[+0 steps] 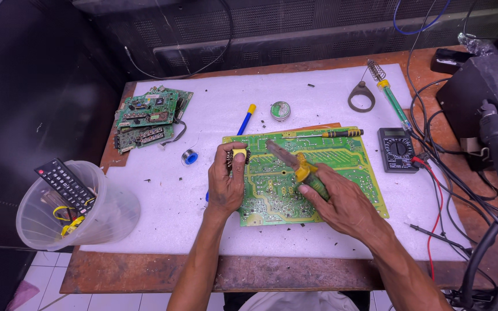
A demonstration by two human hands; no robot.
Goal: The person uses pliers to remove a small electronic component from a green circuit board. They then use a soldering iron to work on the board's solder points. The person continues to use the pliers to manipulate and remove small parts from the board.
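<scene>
A large green circuit board (341, 167) lies solder side up on a white foam mat (203, 219). My left hand (226, 181) rests on the board's left edge and pinches a small yellow-topped transformer part (238, 154) between thumb and fingers. My right hand (341, 204) grips a soldering iron with a green and yellow handle (306, 173). Its dark tip (272, 145) points up-left onto the board, close to the part in my left hand.
Stacked small circuit boards (148, 118) lie at the mat's back left. A clear plastic bucket (108, 213) with a remote control stands at left. A solder spool (189, 156), flux tin (280, 110), blue screwdriver (245, 120), multimeter (397, 149), second iron (393, 103) and cables (491, 230) surround the board.
</scene>
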